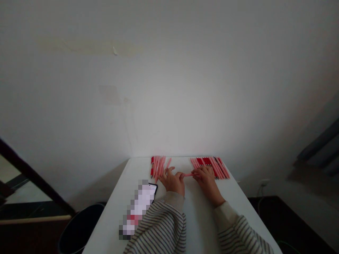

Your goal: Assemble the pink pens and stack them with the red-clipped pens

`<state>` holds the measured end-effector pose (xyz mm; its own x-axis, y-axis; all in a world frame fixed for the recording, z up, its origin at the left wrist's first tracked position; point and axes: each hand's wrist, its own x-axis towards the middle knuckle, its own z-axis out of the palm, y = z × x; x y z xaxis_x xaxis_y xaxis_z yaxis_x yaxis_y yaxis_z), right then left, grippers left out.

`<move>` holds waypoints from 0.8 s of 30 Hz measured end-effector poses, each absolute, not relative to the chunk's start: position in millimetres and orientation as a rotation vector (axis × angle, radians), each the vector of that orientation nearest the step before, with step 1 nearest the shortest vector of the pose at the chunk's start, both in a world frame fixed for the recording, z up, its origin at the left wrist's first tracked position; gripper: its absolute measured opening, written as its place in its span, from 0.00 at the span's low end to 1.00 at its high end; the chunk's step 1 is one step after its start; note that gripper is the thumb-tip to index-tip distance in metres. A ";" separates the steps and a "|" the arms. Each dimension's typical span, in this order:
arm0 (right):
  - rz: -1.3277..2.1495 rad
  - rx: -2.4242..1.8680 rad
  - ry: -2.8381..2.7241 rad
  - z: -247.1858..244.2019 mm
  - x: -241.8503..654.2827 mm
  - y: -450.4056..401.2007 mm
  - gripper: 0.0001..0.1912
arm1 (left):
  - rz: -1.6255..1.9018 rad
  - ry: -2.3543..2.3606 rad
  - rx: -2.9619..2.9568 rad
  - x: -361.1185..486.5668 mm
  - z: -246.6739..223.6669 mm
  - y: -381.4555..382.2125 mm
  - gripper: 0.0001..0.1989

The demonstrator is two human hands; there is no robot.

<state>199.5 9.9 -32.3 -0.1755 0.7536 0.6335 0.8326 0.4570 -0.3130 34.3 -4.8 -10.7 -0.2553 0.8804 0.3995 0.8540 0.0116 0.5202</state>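
A slim pink pen (188,174) is stretched level between my two hands, just above or on the white table. The thumb and finger of my left hand (173,182) pinch its left end, with other fingers of that hand raised. My right hand (207,180) closes round its right end, which the fingers hide. Beyond my left hand lies a row of pink pens (159,165) with a red pen (152,167) at its outer edge. One more pink pen (168,163) shows just past my left fingertips. Behind my right hand, several pink pens (221,168) lie alongside red pens (203,161).
A phone (143,201) with a lit, blurred screen lies left of my left forearm on the white table (201,225). The table's far edge meets a pale wall (169,88). A dark bin (79,227) stands on the floor at the left. At the right is a wall socket (264,182) with a cable.
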 end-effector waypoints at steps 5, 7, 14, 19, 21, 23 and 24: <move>-0.128 -1.340 -1.936 -33.3 200.5 10.0 0.14 | 1.117 2.209 1.881 35.1 -9.6 -5.8 0.05; -0.115 -1.344 -1.947 -33.5 200.2 9.6 0.12 | 1.132 2.194 1.884 35.4 -8.7 -6.6 0.05; -0.070 -1.349 -1.915 -31.2 198.2 8.6 0.09 | 1.184 2.164 1.897 37.3 -12.6 -5.9 0.05; -0.119 -1.301 -1.900 -35.4 200.1 11.3 0.14 | 1.209 2.172 1.899 36.5 -15.8 -3.6 0.06; -0.118 -1.292 -1.892 -36.9 200.4 11.9 0.12 | 1.219 2.158 1.891 35.8 -15.9 -3.1 0.06; -0.094 -1.288 -1.885 -36.8 200.0 11.8 0.11 | 1.227 2.154 1.885 35.2 -15.8 -2.9 0.06; -0.073 -1.284 -1.885 -36.2 199.6 11.6 0.10 | 1.227 2.154 1.885 35.1 -15.6 -3.0 0.06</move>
